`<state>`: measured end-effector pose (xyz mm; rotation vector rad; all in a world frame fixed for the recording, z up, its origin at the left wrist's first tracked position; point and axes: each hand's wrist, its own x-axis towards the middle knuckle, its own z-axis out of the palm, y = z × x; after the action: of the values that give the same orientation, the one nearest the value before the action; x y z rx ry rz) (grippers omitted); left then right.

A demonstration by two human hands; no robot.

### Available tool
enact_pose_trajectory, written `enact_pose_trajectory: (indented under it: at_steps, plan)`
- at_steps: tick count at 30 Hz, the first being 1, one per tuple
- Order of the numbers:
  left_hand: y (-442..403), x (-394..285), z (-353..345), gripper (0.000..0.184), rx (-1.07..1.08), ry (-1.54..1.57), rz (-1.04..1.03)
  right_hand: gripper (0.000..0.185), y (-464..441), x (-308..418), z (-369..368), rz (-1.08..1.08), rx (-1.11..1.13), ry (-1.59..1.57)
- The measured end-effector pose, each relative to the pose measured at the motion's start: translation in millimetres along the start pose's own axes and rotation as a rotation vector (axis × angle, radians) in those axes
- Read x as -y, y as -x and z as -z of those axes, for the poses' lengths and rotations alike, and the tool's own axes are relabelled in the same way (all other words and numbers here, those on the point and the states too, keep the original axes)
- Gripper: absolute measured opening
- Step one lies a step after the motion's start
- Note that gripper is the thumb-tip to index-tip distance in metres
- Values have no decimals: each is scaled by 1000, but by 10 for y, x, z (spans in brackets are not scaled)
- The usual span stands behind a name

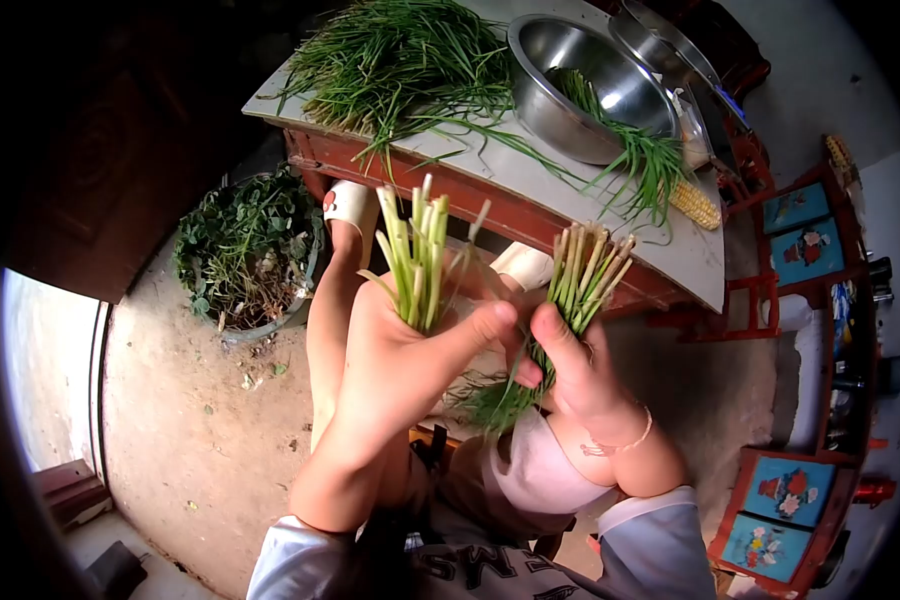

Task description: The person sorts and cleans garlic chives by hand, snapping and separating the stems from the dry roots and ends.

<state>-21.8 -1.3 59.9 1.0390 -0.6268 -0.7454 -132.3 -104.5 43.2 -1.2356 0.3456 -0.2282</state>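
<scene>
My left hand (385,355) is closed round a bunch of chives (417,255), their pale cut-looking ends pointing up. Its thumb and fingertips reach across towards the other bunch, near a thin loose blade. In my right hand (595,385) is a second bunch of chives (582,280), browner at the ends, pinched below the thumb. Green leaves hang down beneath it over my lap. Both hands are in front of the table edge, above my knees. The lower part of the left bunch is hidden by my palm.
On the table (685,265) lie a large heap of chives (400,70), a steel bowl (540,100) with more chives over its rim, and a corn cob (694,205). A tub of wilted greens (245,250) stands on the floor at left. Painted cabinets (785,490) line the right.
</scene>
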Motion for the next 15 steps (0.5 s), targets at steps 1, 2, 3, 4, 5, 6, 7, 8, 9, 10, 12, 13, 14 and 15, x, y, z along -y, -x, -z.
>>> enact_pose_trajectory:
  at_steps: [1,2,3,4,5,6,7,8,9,10,12,13,14,15]
  plan:
    - [11,-28,-11,5,-28,127,18,30,-15,10,-31,35,-56,47]
    - [26,-38,6,5,-26,118,19,28,-28,35,-61,30,-68,42]
    - [42,-46,31,7,-110,108,11,28,-46,10,-50,35,-68,33]
    - [56,-48,62,9,-193,98,1,27,-65,-28,-11,91,-96,37]
    - [68,-45,99,12,-276,88,-10,26,-82,-38,25,147,-125,39]
    - [62,-5,173,15,-313,8,-58,25,-97,5,61,119,-134,27]
    - [83,-10,199,16,-343,146,-59,23,-80,39,56,40,-206,-170]
    - [83,-15,233,16,-348,178,-95,22,-100,20,95,95,-246,-173]
    - [77,-16,276,16,-353,209,-132,21,-136,15,127,149,-287,-176]
    - [76,-32,315,16,-359,191,-114,18,-140,54,143,149,-311,-177]
    - [85,-45,338,16,-341,158,-108,15,-158,108,206,151,-303,-51]
    - [95,-41,344,16,-322,140,-100,15,-158,112,225,165,-292,51]
    - [116,-53,370,16,-284,144,-5,15,-143,102,199,161,-296,42]
    - [128,-47,333,16,-282,139,4,15,-128,103,153,115,-236,98]
